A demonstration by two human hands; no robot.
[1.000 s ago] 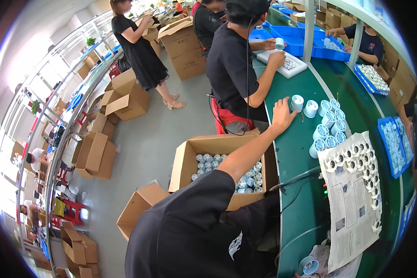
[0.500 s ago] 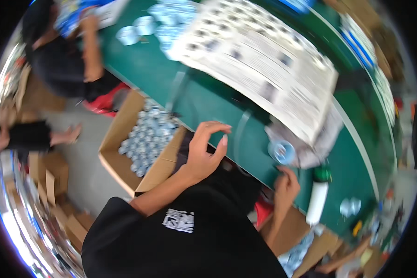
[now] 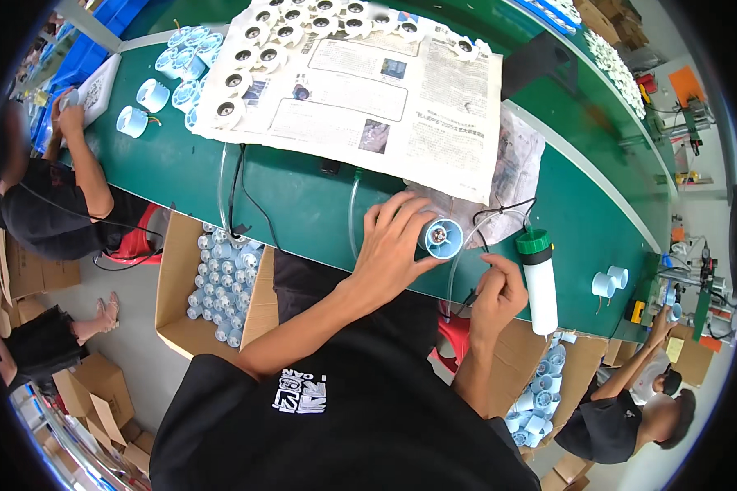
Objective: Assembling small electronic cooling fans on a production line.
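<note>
Closing around a light-blue cup [image 3: 440,238], a worker's left hand [image 3: 397,241] is now gripping the piece that half a second ago is sitting free of it, while that hand is hanging bare in the air. By all appearances, the grip is making this cup the one piece being worked on. It is facing mouth up by the near edge of the green table [image 3: 311,204], between the two hands.

One second ago, the left hand is reaching toward the blue cups [image 3: 131,122] at the far left; now those cups are standing well apart from both hands. The right hand [image 3: 499,295], out of sight in that earliest frame, is curling its fingers just beside the cup, apart from the left; whether it is pinching anything, the overhead view is not telling.

Just right of it, a white bottle [image 3: 541,286] with a green cap is lying on the table. Beyond the hands, a newspaper [image 3: 450,123] is carrying rows of white round parts [image 3: 289,34] with dark centres. Cup-filled cartons are standing below the table, one [image 3: 262,315] on the left and one [image 3: 516,360] on the right.
</note>
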